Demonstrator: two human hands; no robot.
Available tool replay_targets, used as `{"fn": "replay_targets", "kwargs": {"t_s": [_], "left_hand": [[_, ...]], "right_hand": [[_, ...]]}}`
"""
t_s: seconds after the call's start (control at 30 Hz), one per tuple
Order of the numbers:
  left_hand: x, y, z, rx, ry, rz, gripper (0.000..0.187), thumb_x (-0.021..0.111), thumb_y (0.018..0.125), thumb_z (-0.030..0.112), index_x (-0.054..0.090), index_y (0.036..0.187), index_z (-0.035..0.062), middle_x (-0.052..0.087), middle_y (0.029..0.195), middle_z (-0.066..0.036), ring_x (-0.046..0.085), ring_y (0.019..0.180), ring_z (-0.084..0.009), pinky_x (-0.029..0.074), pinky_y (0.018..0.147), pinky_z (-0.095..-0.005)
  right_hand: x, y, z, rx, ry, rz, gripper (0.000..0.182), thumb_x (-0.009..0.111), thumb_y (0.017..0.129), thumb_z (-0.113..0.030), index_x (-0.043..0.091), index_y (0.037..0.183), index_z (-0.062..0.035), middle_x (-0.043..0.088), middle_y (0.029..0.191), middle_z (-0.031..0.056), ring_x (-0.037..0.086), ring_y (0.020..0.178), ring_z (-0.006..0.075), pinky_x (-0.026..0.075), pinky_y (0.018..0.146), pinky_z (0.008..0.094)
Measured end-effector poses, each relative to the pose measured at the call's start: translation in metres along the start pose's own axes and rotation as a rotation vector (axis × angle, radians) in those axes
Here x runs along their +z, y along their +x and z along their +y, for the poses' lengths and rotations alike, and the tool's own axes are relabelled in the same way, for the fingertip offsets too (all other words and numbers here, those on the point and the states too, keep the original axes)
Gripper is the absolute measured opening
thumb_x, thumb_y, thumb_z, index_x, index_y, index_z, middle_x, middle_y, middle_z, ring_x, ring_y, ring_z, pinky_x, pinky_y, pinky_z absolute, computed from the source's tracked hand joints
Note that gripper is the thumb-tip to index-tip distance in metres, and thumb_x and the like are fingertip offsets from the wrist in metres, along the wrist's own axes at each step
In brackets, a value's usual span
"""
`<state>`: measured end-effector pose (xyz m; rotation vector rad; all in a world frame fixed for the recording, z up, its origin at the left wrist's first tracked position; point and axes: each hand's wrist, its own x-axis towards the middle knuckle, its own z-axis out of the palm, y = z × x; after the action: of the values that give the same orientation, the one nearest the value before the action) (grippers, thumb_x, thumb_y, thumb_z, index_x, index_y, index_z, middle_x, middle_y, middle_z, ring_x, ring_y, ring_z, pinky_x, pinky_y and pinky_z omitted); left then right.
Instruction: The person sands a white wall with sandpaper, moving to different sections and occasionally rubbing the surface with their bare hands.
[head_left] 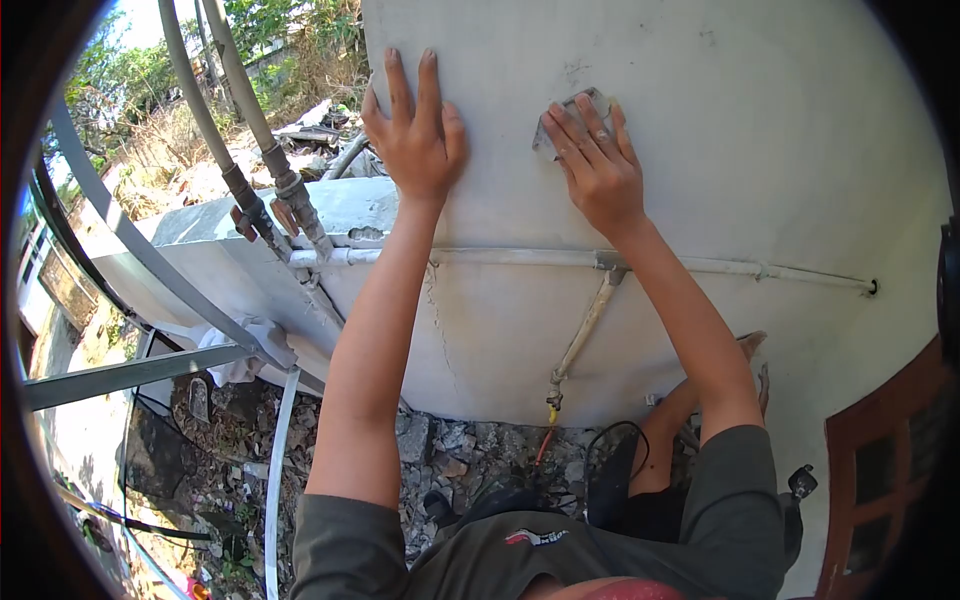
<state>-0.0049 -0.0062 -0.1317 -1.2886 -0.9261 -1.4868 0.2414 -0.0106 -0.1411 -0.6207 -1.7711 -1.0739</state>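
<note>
My left hand lies against the pale plastered wall near its left edge, fingers spread and holding nothing. To its right, my right hand presses a thin, worn sheet or pad flat on the wall, with the fingers over it. Most of the sheet is covered by the fingers, and its material is hard to tell. Small dark scuffs mark the wall just above it. Both arms reach up over a white horizontal pipe.
Two upright pipes with valves stand at the left. A branch pipe drops to a tap with a yellow fitting. Metal bars cross the lower left. Rubble covers the ground; a brown-framed window or door is lower right.
</note>
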Motion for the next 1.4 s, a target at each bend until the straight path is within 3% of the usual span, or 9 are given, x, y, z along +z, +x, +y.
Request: {"fn": "replay_targets", "kwargs": {"t_s": [0.2, 0.3, 0.4, 0.6, 0.73, 1.0, 1.17, 1.27, 1.4], "left_hand": [[-0.005, 0.003, 0.003, 0.015, 0.016, -0.028, 0.055, 0.046, 0.096, 0.023, 0.056, 0.147, 0.0063, 0.047, 0.154, -0.027, 0.046, 0.143, -0.0364, 0.028, 0.113, -0.0547], [-0.004, 0.001, 0.004, 0.008, 0.007, -0.032, 0.055, 0.046, 0.096, 0.023, 0.055, 0.147, 0.0069, 0.047, 0.155, -0.027, 0.045, 0.143, -0.0370, 0.028, 0.114, -0.0557], [-0.007, 0.003, 0.005, -0.013, 0.003, -0.048, 0.055, 0.047, 0.096, 0.023, 0.055, 0.148, 0.0077, 0.046, 0.155, -0.027, 0.045, 0.142, -0.0381, 0.028, 0.114, -0.0566], [-0.013, 0.004, 0.006, -0.024, 0.005, -0.080, 0.054, 0.050, 0.095, 0.025, 0.058, 0.146, 0.0089, 0.044, 0.157, -0.025, 0.046, 0.135, -0.0432, 0.029, 0.115, -0.0546], [-0.015, 0.004, 0.007, -0.043, -0.016, -0.088, 0.053, 0.050, 0.095, 0.024, 0.060, 0.144, 0.0091, 0.045, 0.156, -0.025, 0.046, 0.136, -0.0436, 0.028, 0.115, -0.0553], [-0.013, 0.003, 0.003, -0.031, -0.052, -0.087, 0.053, 0.048, 0.095, 0.021, 0.058, 0.146, 0.0070, 0.046, 0.156, -0.025, 0.045, 0.143, -0.0374, 0.027, 0.116, -0.0537], [-0.013, 0.002, 0.003, -0.007, -0.065, -0.090, 0.055, 0.048, 0.096, 0.021, 0.055, 0.148, 0.0067, 0.044, 0.158, -0.025, 0.044, 0.144, -0.0367, 0.026, 0.115, -0.0543], [-0.010, 0.003, 0.001, 0.004, -0.051, -0.079, 0.055, 0.048, 0.096, 0.021, 0.054, 0.149, 0.0067, 0.044, 0.158, -0.025, 0.043, 0.145, -0.0368, 0.026, 0.115, -0.0550], [-0.009, 0.002, 0.001, 0.012, -0.037, -0.070, 0.056, 0.049, 0.095, 0.020, 0.053, 0.150, 0.0070, 0.044, 0.158, -0.025, 0.042, 0.146, -0.0364, 0.026, 0.115, -0.0551]], "right_hand": [[-0.026, 0.061, 0.082, 0.127, -0.221, 0.184, 0.053, 0.070, 0.092, -0.010, 0.062, 0.143, -0.0218, 0.061, 0.146, -0.0070, 0.052, 0.140, 0.0173, 0.026, 0.125, 0.0486], [-0.040, 0.099, 0.092, 0.256, -0.306, 0.230, 0.040, 0.058, 0.099, -0.006, 0.062, 0.139, -0.0021, 0.062, 0.143, 0.0139, 0.052, 0.140, 0.0324, 0.029, 0.124, 0.0504], [-0.004, 0.088, 0.084, 0.276, -0.214, 0.377, 0.051, 0.065, 0.095, -0.008, 0.060, 0.145, -0.0159, 0.058, 0.149, -0.0014, 0.047, 0.145, 0.0245, 0.028, 0.124, 0.0470], [0.012, 0.000, -0.032, 0.014, -0.035, -0.077, 0.054, 0.072, 0.090, -0.013, 0.062, 0.143, -0.0188, 0.060, 0.147, -0.0050, 0.049, 0.144, 0.0222, 0.029, 0.124, 0.0508], [-0.008, 0.026, 0.014, -0.086, -0.167, -0.034, 0.050, 0.068, 0.093, -0.015, 0.063, 0.142, -0.0221, 0.061, 0.146, -0.0075, 0.050, 0.143, 0.0199, 0.027, 0.124, 0.0517], [-0.005, 0.091, 0.084, 0.256, -0.264, 0.331, 0.051, 0.068, 0.094, -0.013, 0.060, 0.144, -0.0176, 0.059, 0.148, -0.0028, 0.049, 0.144, 0.0257, 0.028, 0.124, 0.0497], [-0.005, 0.011, 0.002, 0.144, -0.080, 0.036, 0.060, 0.074, 0.085, -0.010, 0.061, 0.143, -0.0158, 0.060, 0.148, -0.0031, 0.048, 0.144, 0.0242, 0.031, 0.124, 0.0506], [-0.020, 0.004, 0.022, -0.075, -0.144, -0.062, 0.049, 0.070, 0.090, -0.013, 0.065, 0.138, -0.0207, 0.062, 0.145, -0.0075, 0.051, 0.141, 0.0154, 0.030, 0.125, 0.0503], [-0.044, 0.051, 0.088, 0.051, -0.333, 0.065, 0.047, 0.069, 0.092, -0.012, 0.065, 0.139, -0.0176, 0.062, 0.145, -0.0047, 0.051, 0.141, 0.0189, 0.029, 0.124, 0.0491]]}}
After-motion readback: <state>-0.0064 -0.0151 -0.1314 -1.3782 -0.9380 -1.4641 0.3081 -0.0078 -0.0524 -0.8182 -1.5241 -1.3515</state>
